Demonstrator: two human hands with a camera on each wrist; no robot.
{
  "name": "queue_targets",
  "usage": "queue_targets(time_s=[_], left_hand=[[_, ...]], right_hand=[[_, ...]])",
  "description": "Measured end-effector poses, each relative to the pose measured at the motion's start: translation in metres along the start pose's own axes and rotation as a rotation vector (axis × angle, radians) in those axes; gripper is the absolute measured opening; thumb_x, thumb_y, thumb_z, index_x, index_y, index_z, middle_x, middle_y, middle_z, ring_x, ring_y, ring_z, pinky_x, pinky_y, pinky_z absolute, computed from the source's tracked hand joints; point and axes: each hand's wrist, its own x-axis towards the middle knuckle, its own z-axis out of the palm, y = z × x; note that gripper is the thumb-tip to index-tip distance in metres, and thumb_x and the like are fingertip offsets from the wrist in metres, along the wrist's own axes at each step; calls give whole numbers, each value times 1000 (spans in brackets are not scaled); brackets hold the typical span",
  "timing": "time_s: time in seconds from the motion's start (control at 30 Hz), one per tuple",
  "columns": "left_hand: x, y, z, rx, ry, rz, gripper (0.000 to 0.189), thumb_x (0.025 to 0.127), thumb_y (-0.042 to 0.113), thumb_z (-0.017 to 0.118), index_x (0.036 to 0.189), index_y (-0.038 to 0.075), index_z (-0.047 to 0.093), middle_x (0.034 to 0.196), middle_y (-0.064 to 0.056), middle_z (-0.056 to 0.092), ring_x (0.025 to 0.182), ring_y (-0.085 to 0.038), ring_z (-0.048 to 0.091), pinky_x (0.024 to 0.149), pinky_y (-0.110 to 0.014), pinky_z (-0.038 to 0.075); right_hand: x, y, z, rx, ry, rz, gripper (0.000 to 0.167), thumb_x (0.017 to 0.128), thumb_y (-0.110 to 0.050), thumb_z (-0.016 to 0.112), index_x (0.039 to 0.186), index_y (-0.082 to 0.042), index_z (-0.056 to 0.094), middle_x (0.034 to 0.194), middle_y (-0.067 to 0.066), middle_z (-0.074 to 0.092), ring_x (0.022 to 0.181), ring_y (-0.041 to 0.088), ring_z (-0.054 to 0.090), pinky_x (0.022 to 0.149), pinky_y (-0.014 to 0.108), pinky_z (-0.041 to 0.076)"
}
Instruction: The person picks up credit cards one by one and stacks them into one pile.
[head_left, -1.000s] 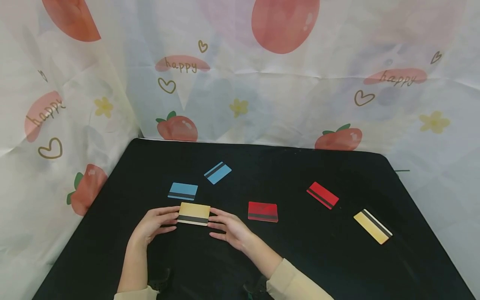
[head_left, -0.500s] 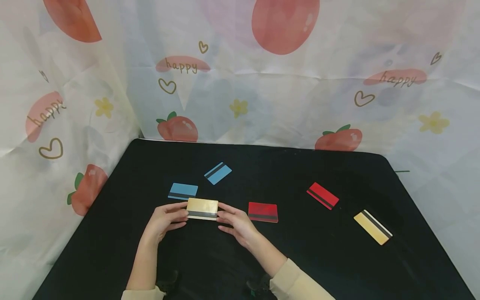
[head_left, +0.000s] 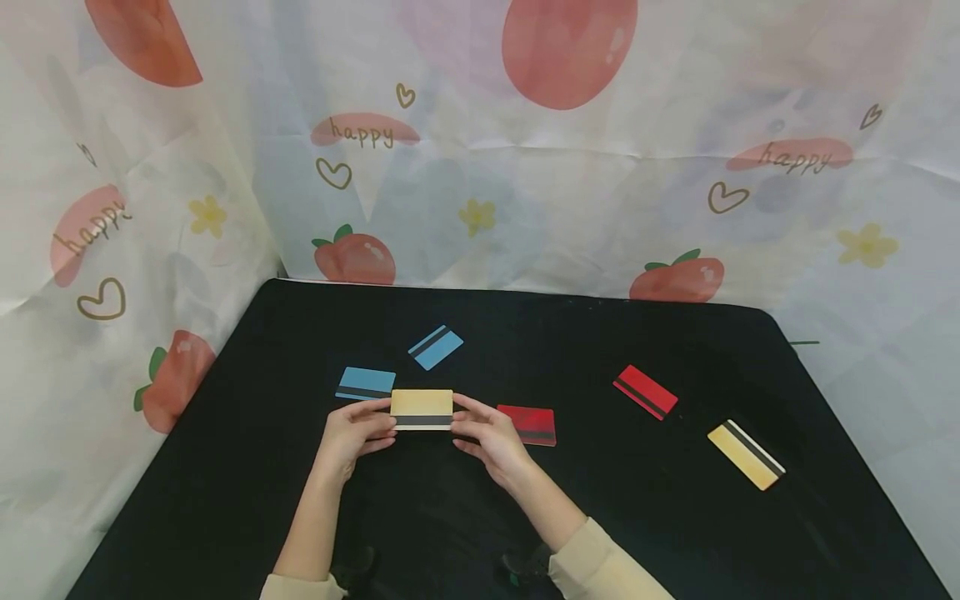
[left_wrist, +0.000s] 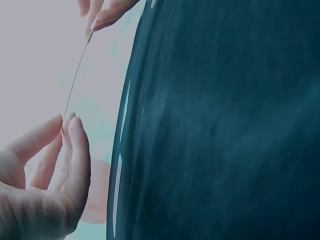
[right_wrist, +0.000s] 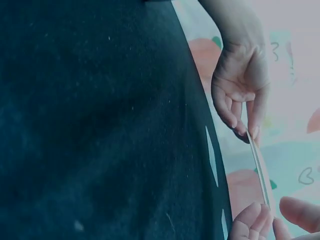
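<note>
Between both hands a yellow-gold card with a dark stripe is held up, its striped face toward the head camera. My left hand pinches its left end between thumb and fingers. At the opposite end my right hand pinches it likewise. Both wrist views show the card edge-on as a thin line, raised above the table. Behind my left fingers lies a blue card, its lower right corner covered. A red card sits just behind the right hand, which hides its left edge.
Farther back on the black table lies a second blue card. To the right are another red card and another yellow card, both set at a slant. A fruit-patterned cloth hangs along the table's back and left sides.
Both hands have carried the yellow card to the right and upward in the head view. The card has levelled from a slight slant. The other cards lie where they were.
</note>
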Motion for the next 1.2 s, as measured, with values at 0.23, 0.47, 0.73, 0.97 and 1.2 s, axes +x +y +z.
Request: queue_targets(time_s=[0.23,0.47,0.73,0.97,1.2], left_hand=[[-1,1,16,-48,10,-6,36,81,-1,66,117,2,61,100,-20,65,71,-20,67,66,-32,57],[0,1,33,-92,-2,8,35,80,-2,67,114,1,63,93,-17,66,68,-19,67,64,-33,57],[0,1,52,-114,-33,29,35,80,-1,67,114,2,63,97,-21,65,72,-23,67,64,-32,57],[2,-2,71,-117,-81,34,36,80,1,67,116,1,62,94,-18,65,72,-22,67,64,-32,57],[2,-2,86,-107,-123,32,38,81,1,66,119,2,60,90,-13,66,72,-20,67,64,-33,57]], right_hand=[[-3,-3,-8,-32,62,-55,46,85,1,60,129,-7,53,99,13,56,82,19,58,74,26,54],[-4,-5,-21,-67,129,-117,45,82,3,63,125,-6,56,94,13,58,75,18,61,72,26,55],[-5,-9,-38,-112,186,-152,46,78,7,65,122,-7,59,91,14,60,71,21,62,66,24,56],[-11,-11,-54,-97,216,-149,48,78,8,65,123,-6,58,89,12,61,71,16,64,65,24,56],[-18,-14,-71,-133,244,-120,52,77,6,68,125,-8,57,86,5,60,75,17,63,68,25,56]])
